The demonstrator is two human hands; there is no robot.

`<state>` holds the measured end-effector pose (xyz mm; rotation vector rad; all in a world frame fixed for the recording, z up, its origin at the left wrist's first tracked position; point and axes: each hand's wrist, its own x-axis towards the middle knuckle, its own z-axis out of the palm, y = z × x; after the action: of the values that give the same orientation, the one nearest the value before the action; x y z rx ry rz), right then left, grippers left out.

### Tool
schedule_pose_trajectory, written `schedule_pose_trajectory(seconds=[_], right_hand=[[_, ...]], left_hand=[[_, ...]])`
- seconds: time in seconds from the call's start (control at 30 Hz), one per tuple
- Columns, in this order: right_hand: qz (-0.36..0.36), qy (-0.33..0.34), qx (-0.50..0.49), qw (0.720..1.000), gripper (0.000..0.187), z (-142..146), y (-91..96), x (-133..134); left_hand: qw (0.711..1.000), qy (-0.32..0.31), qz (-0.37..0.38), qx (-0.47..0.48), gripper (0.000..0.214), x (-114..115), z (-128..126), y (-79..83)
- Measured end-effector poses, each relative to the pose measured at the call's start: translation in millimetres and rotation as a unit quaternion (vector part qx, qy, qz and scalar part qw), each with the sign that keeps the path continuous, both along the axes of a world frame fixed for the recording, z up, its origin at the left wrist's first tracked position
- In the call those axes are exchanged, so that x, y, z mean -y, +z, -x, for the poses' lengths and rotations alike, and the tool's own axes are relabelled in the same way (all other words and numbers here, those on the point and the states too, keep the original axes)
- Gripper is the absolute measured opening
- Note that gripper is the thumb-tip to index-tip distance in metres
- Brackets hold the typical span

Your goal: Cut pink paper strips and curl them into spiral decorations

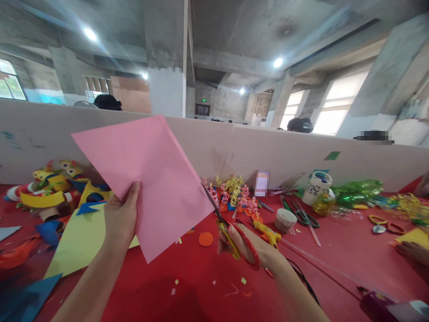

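Observation:
A large pink sheet of paper (157, 179) is held up over the red table. My left hand (122, 214) pinches its lower left edge, thumb on the near face. In my right hand (239, 243) is a pair of scissors (250, 250) with red and yellow handles. Their dark blades meet the sheet's right edge near its right corner. Below the paper, on the tabletop, lie an orange paper disc (205, 239) and several small scraps. Behind the scissors stand several small curled-paper figures in pink and yellow (234, 197).
A yellow glue gun (267, 232), a roll of tape (285, 220), green-handled scissors (306, 217) and a white container (317, 188) lie to the right. Yellow paper (78, 241) and paper crafts (50, 179) fill the left. Another person's hand (414, 250) shows at far right. A white partition (208, 143) runs behind.

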<state>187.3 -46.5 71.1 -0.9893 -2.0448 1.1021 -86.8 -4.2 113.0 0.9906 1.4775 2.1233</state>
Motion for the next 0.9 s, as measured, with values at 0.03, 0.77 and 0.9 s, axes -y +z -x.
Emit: schedule_pose_trajectory(seconds=[0.03, 0.77, 0.9], right_hand=[[0.001, 0.003, -0.004, 1.000, 0.059, -0.1, -0.3, -0.4], [0.012, -0.016, -0.046, 0.999, 0.056, 4.9, -6.0, -3.7], [0.026, -0.028, -0.066, 0.997, 0.053, 7.0, -6.2, -3.0]], left_hand=[[1.000, -0.004, -0.001, -0.006, 0.034, -0.2, 0.5, -0.8], [0.999, -0.036, -0.012, 0.012, 0.037, 2.7, -1.6, 1.7], [1.000, -0.024, -0.008, 0.015, 0.037, 4.8, -2.6, 3.8]])
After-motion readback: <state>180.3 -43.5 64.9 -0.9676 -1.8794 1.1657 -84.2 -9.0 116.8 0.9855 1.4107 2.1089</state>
